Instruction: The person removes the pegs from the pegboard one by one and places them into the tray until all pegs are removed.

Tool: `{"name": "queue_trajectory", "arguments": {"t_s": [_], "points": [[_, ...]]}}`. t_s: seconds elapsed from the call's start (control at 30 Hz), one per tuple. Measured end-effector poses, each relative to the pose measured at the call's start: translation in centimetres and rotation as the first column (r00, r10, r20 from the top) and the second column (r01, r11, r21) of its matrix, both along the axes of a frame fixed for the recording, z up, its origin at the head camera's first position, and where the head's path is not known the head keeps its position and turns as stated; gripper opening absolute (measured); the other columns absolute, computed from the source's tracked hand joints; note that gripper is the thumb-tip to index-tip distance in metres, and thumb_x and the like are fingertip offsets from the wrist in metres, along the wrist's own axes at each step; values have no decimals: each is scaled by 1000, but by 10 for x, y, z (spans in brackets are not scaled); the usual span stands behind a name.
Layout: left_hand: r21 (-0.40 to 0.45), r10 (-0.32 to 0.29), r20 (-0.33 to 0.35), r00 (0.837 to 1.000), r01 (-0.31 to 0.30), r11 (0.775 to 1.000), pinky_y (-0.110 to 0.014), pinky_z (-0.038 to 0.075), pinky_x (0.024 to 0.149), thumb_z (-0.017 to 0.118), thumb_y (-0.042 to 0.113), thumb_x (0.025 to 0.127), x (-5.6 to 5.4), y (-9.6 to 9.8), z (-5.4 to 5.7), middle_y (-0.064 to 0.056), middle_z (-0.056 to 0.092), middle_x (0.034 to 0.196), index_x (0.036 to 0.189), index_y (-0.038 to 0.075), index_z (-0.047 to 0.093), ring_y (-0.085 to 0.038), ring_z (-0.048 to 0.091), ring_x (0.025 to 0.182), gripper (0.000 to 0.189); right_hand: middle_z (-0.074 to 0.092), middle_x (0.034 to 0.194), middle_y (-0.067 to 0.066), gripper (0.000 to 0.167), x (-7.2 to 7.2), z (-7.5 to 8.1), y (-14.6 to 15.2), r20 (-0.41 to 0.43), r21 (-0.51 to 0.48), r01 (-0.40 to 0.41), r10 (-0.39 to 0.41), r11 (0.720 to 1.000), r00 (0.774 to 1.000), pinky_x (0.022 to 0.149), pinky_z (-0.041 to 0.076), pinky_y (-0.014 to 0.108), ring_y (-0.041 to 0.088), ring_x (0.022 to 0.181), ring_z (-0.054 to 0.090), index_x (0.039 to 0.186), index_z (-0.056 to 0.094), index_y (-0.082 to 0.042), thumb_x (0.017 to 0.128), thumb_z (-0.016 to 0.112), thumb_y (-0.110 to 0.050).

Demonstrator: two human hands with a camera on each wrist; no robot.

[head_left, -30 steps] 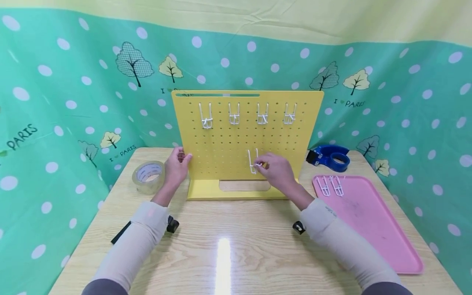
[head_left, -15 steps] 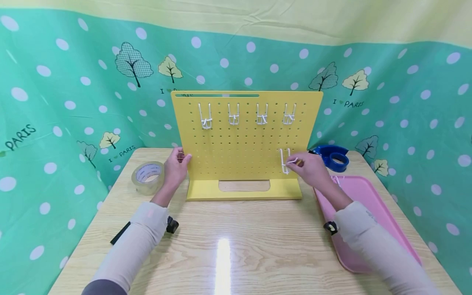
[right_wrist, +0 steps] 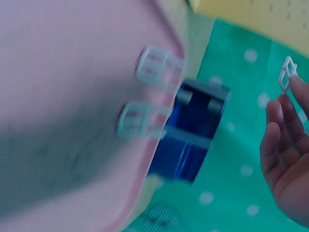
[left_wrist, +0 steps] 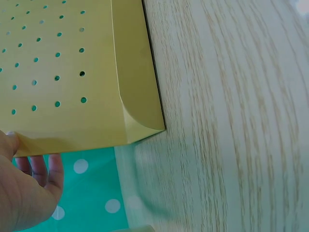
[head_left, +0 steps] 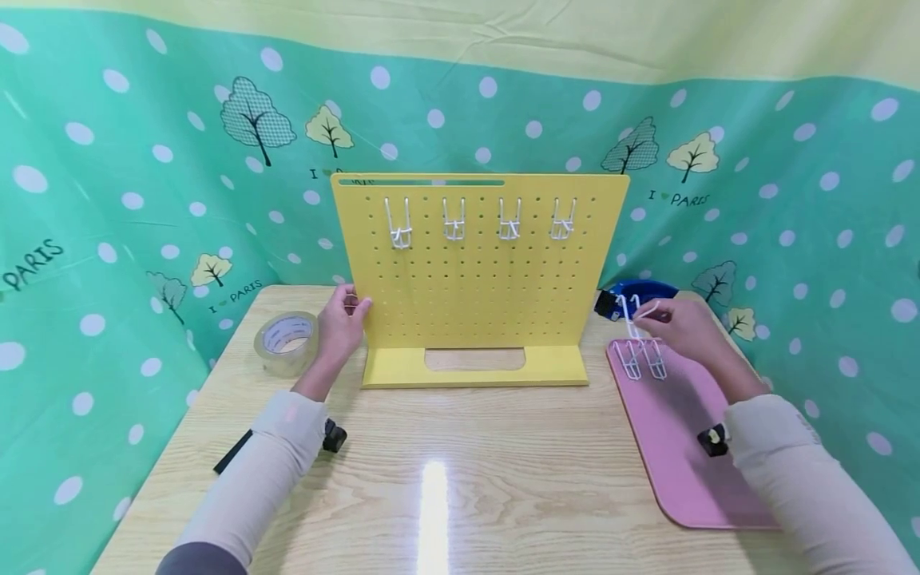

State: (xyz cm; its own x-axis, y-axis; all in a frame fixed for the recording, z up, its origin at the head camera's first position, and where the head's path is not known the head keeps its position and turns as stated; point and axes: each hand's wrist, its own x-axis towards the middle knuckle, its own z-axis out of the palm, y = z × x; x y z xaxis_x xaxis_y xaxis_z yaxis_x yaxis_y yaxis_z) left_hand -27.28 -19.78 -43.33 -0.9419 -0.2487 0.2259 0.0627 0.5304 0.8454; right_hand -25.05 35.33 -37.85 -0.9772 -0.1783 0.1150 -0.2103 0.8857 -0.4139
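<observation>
A yellow pegboard [head_left: 460,307] stands upright on its flat base, with several white wire hooks [head_left: 509,231] hanging in a row near its top. My left hand [head_left: 341,327] grips the board's left edge; in the left wrist view its fingers [left_wrist: 54,169] are behind the panel and the thumb is at the front. Between thumb and fingertips, my right hand [head_left: 686,331] pinches another white wire hook [head_left: 628,313] over the far end of the pink tray [head_left: 690,487]. Two more hooks lie at that end, a left one [head_left: 629,363] and a right one [head_left: 656,361].
A roll of clear tape [head_left: 267,355] lies on the wooden table [head_left: 503,463], left of the board. Behind the tray sits a blue tape dispenser [head_left: 650,287], partly hidden by my right hand. A green dotted curtain [head_left: 532,128] surrounds the table.
My right hand has carried the hook rightward, from in front of the pegboard's lower part to above the tray. The left hand keeps its grip on the board's edge.
</observation>
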Motion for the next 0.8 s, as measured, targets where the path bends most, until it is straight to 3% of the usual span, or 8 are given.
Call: {"name": "queue_trajectory", "arguments": {"t_s": [0.23,0.5,0.8], "points": [[-5,8,3,1000,-8,1000,-37,55,83,61,21,103,0,2,0,-21,67,112,122,3,55,-31,64,100,27,73,102,16,32,-1,-8,52,63,-13,39,-38,999,997,61,53,26,22,83,67,118,71,-4,101,63,-31],[5,8,10,1000,-8,1000,-40,56,86,61,21,103,1,2,1,-21,68,115,123,3,55,-33,65,103,27,73,92,17,31,3,-18,90,120,40,23,-28,999,992,55,52,26,25,75,66,116,69,2,101,64,-25],[-15,4,3,1000,-3,1000,-35,55,80,61,23,103,1,1,-1,-21,67,113,121,4,55,-31,64,100,27,72,99,15,27,2,-53,107,223,86,41,-59,995,973,72,54,33,27,91,63,108,73,-2,98,67,-26]]}}
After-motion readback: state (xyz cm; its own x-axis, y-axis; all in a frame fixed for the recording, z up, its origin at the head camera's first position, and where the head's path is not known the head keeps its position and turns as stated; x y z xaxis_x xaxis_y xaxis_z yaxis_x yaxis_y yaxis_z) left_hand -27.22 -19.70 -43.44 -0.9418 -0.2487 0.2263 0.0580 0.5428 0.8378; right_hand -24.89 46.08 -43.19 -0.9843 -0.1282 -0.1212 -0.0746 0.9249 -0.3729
